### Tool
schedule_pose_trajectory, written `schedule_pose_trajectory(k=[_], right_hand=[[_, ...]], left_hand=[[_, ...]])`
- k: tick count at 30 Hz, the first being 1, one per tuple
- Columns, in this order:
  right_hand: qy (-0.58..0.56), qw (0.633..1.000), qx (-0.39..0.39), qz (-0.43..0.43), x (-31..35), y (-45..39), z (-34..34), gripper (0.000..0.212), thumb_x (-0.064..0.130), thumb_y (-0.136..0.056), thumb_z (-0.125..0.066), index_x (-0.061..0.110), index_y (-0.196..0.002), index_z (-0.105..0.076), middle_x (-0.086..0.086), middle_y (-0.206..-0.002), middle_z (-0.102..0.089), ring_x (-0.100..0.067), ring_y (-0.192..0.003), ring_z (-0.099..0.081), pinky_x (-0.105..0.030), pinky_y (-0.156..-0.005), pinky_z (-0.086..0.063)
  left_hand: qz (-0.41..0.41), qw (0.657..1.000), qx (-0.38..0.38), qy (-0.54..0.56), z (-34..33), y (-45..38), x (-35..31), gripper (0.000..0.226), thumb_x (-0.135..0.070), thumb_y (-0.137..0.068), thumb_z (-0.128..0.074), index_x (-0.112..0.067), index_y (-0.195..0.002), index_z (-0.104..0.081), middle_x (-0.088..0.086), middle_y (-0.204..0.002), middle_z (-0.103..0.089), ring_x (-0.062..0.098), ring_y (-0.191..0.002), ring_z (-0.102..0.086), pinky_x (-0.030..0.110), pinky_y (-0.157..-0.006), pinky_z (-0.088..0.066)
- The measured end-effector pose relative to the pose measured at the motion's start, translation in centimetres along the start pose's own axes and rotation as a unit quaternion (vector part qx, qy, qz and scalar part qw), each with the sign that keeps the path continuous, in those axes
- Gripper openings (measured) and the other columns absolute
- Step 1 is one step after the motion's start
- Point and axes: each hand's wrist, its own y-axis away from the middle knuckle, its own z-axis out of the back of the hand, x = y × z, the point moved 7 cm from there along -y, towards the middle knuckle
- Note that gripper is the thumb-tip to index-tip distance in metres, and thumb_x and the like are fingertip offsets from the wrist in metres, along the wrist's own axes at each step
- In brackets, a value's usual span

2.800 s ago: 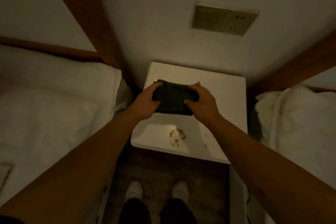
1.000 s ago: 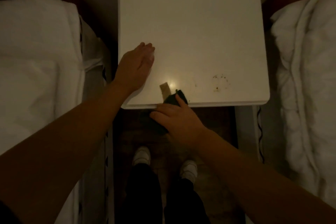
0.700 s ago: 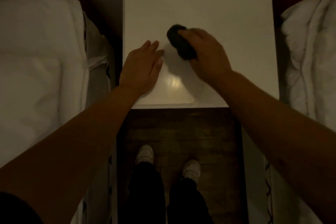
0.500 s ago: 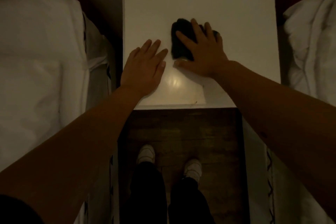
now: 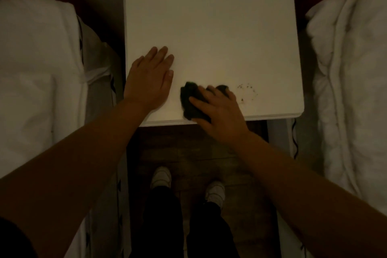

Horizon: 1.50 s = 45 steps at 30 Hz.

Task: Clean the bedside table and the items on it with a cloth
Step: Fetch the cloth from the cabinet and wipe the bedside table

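Crumbs [image 5: 247, 92] sit just right of the cloth [image 5: 191, 100] under the flat right hand [image 5: 219, 117], so push sideways over them while the flat left hand [image 5: 149, 84] steadies the desk [image 5: 209, 16].

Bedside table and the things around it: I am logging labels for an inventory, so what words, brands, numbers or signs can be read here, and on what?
None: no readable text shows in the head view.
bedside table: plain white top, only a ring of dark specks, not writing.
cloth: dark, no label visible.
bedding: small dark marks along its edge, too blurred to tell.
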Motion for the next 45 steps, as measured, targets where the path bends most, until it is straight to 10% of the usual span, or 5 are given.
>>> schedule_pose_trajectory(k=[8,18,30,40,45], right_hand=[[0.005,0.990,-0.024,0.141,1.6,5.8,0.0,0.039,0.008,-0.085,-0.060,0.011,-0.124,-0.063,-0.020,-0.137,-0.052,-0.040,-0.123,-0.052,-0.052,-0.100,-0.043],[0.001,0.955,-0.152,-0.253,-14.5,1.5,6.1,0.055,0.035,-0.086,-0.059,0.014,-0.136,-0.050,-0.019,-0.139,-0.047,-0.038,-0.130,-0.039,-0.054,-0.105,-0.034],[-0.096,0.991,-0.063,-0.075,-2.9,1.4,0.0,0.056,0.041,-0.082,-0.067,0.014,-0.129,-0.055,-0.018,-0.137,-0.051,-0.041,-0.127,-0.043,-0.053,-0.107,-0.033],[-0.108,0.984,0.033,0.135,8.2,1.9,-4.8,0.058,0.004,-0.070,-0.078,0.008,-0.125,-0.061,-0.023,-0.135,-0.053,-0.042,-0.130,-0.044,-0.051,-0.106,-0.032],[-0.172,0.981,0.074,0.058,8.8,3.7,-5.1,0.068,0.019,-0.077,-0.077,0.019,-0.139,-0.047,-0.013,-0.139,-0.050,-0.030,-0.123,-0.050,-0.044,-0.094,-0.050]], left_hand=[[0.070,0.996,0.016,-0.052,-2.2,0.3,-1.9,0.069,-0.057,-0.095,-0.018,-0.019,-0.151,-0.013,0.012,-0.160,-0.008,0.030,-0.146,-0.004,0.047,-0.117,-0.006],[0.069,0.997,0.002,-0.042,-2.1,0.2,-1.7,0.068,-0.059,-0.095,-0.017,-0.020,-0.151,-0.014,0.010,-0.160,-0.010,0.029,-0.147,-0.005,0.047,-0.117,-0.007],[0.038,0.999,0.000,0.005,-1.3,0.6,-2.4,0.063,-0.055,-0.096,-0.020,-0.018,-0.146,-0.032,0.010,-0.158,-0.019,0.026,-0.146,-0.011,0.048,-0.116,-0.006],[0.137,0.916,-0.065,0.372,1.3,4.3,-1.1,0.042,-0.034,-0.095,-0.044,-0.009,-0.126,-0.058,0.008,-0.134,-0.054,0.005,-0.124,-0.044,0.015,-0.108,-0.026],[0.181,0.935,-0.059,0.299,2.4,10.7,1.4,0.037,-0.018,-0.095,-0.056,-0.004,-0.129,-0.053,0.013,-0.132,-0.054,0.023,-0.123,-0.048,0.018,-0.106,-0.028]])
